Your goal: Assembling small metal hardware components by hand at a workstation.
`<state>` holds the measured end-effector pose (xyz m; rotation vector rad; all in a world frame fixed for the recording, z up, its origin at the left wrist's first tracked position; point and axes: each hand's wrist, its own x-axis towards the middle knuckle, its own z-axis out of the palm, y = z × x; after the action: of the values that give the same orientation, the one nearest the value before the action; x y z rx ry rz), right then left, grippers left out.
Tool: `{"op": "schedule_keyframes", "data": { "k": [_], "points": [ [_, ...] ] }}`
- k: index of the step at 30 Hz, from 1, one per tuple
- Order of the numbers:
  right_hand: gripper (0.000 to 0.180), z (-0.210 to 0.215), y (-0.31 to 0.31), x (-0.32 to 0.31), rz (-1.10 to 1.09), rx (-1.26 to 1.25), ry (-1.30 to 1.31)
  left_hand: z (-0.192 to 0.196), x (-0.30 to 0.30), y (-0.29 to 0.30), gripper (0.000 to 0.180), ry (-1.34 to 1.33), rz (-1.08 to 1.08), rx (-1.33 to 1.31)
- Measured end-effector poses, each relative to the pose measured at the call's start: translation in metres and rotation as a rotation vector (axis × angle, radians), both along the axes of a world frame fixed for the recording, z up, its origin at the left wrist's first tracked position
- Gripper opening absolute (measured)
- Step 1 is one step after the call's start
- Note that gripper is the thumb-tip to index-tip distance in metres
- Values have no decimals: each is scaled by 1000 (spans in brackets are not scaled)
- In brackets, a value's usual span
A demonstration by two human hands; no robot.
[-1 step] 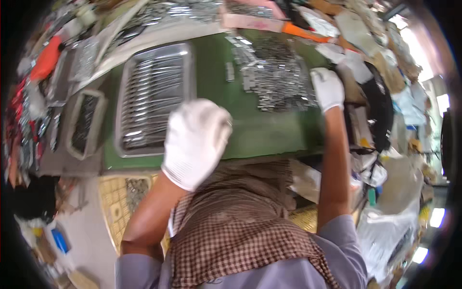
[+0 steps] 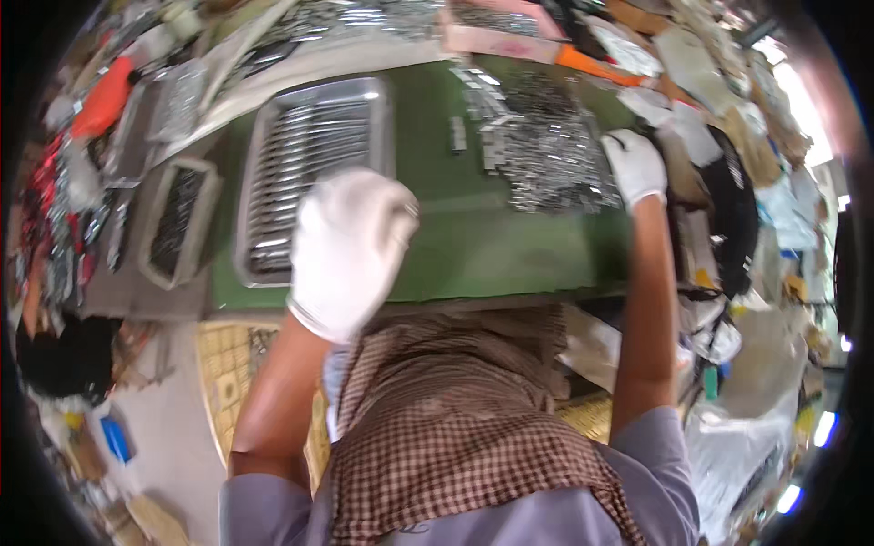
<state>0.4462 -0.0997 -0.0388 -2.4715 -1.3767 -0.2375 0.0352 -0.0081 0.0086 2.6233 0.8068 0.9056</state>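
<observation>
My left hand (image 2: pixel 350 250), in a white glove, is closed, its fingers curled in and blurred; what they hold, if anything, is hidden. It hovers over the near right corner of a metal tray (image 2: pixel 386 118), which carries a column of slim shiny metal rods laid side by side. My right hand (image 2: pixel 636 168), gloved in white as well, is at the right edge of a heap of small flat metal pieces (image 2: pixel 551 150). Its fingers look slightly bent and apart, with nothing visible in them. One short metal strip (image 2: pixel 458 134) lies apart, left of the heap.
A green mat (image 2: pixel 510 250) covers the work table. Left of the tray stands a small pale bin (image 2: pixel 208 218) with dark metal parts. More metal pieces (image 2: pixel 350 23) and a pink box (image 2: pixel 501 41) sit at the back. Bags and a black object (image 2: pixel 731 209) crowd the right side.
My left hand has moved left and slightly farther away across the tray's near corner, still closed. My right hand stays beside the heap. The whole view has shifted a little.
</observation>
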Motion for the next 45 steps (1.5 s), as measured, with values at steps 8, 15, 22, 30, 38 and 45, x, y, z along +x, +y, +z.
{"op": "schedule_keyframes", "data": {
  "k": [8,15,22,30,38,45],
  "points": [
    [35,5,46,22,-18,-305,99,14,-107,65,15,285,171,-167],
    [37,-2,36,32,-6,-247,165,4,-112,59,15,451,122,-63],
    [33,5,39,9,-22,-320,-25,28,-10,62,19,297,-171,326],
    [16,35,-29,-76,142,145,174,-19,103,102,21,509,-378,445],
    [17,16,-101,-161,387,115,187,-22,93,-9,21,511,-446,24],
    [16,7,-107,-158,296,201,116,-43,75,-57,35,78,-273,-124]
  ]
}}
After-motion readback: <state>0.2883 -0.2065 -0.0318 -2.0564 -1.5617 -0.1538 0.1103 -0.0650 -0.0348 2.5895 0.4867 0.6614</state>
